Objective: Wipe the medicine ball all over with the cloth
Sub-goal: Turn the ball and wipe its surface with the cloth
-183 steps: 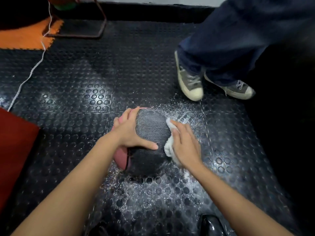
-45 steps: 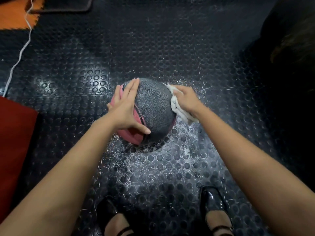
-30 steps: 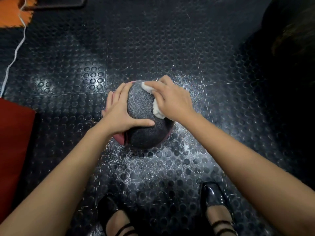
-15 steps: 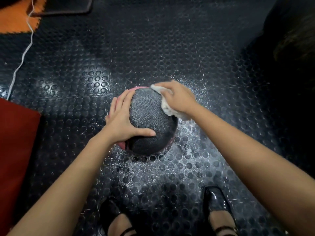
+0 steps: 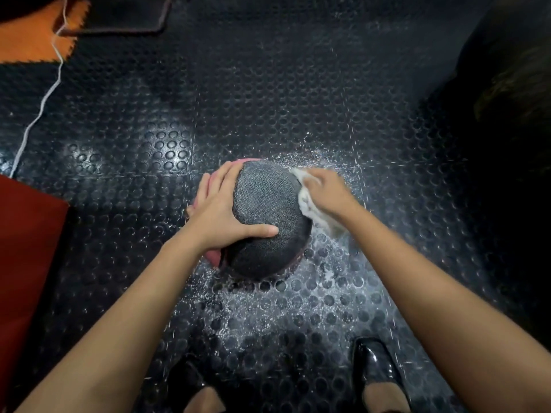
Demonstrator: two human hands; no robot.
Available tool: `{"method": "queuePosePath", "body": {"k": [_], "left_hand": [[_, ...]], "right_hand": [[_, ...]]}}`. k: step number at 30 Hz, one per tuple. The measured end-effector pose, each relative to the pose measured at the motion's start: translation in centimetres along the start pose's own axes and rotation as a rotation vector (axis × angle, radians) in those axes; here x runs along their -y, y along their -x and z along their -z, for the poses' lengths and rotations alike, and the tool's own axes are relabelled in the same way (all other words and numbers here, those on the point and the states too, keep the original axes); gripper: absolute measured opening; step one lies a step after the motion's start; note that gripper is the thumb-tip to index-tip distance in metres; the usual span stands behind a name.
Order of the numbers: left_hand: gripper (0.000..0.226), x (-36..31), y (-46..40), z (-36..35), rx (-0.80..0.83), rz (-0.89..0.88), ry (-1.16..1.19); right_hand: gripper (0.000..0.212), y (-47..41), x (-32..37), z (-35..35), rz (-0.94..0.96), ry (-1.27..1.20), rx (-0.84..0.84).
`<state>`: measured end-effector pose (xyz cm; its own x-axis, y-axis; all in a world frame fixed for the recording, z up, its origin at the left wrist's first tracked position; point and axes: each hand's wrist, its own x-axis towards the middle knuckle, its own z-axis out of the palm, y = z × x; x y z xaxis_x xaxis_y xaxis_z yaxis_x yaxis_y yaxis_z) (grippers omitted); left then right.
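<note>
though blur hides the right hand (image 5: 326,193) fingers on the cloth (image 5: 310,204), left hand (image 5: 222,211) fingers spread on the medicine ball (image 5: 265,216).

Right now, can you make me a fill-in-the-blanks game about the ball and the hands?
1. The left hand rests on the medicine ball to keep it ____.
2. The right hand presses a white ____ against the ball's side.
3. The ball sits on a black studded ____.
4. White ____ is scattered on the floor around the ball.

Missing words: steady; cloth; floor; powder
</note>
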<state>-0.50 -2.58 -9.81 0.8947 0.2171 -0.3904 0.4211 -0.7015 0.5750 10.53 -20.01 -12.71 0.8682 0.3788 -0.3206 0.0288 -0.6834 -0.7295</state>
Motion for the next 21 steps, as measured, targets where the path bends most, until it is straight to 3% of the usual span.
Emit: {"method": "queuePosePath", "body": {"k": [6,8,9,10,12,14,16,18,21], "left_hand": [[0.133,-0.7,-1.7,-0.4,-0.004,0.006,-0.078],[0.084,-0.5,-2.8,-0.1,-0.113,-0.043,0.035],[0.05,-0.4,-3.3,0.3,-0.225,-0.064,0.19],[0.034,0.3,-4.1,0.6,-0.336,-0.04,0.329],[0.043,1.9,-5.2,1.0,-0.392,0.171,0.481],[0.071,2.9,-5.0,0.8,-0.172,0.407,0.593],[0.073,2.6,-4.6,0.3,0.059,0.55,0.75],[0.067,2.1,-4.6,0.3,0.079,0.583,0.815],[0.063,2.2,-4.5,-0.1,0.028,0.503,0.828]], "right_hand": [[0.038,2.9,-2.6,-1.0,-0.336,-0.42,-0.021],[0.039,1.9,-3.4,-1.1,-0.417,-0.483,-0.015],[0.04,1.3,-3.9,-1.1,-0.46,-0.509,-0.017],[0.039,0.9,-4.4,-1.2,-0.516,-0.549,-0.021],[0.033,0.3,-5.6,-1.8,-0.625,-0.691,-0.014],[0.032,0.3,-6.5,-2.3,-0.685,-0.797,0.013],[0.039,0.2,-7.1,-3.0,-0.702,-0.89,0.04],[0.046,0.1,-7.2,-3.5,-0.713,-1.032,0.085],[0.041,-0.2,-6.9,-3.8,-0.678,-1.1,0.068]]}}
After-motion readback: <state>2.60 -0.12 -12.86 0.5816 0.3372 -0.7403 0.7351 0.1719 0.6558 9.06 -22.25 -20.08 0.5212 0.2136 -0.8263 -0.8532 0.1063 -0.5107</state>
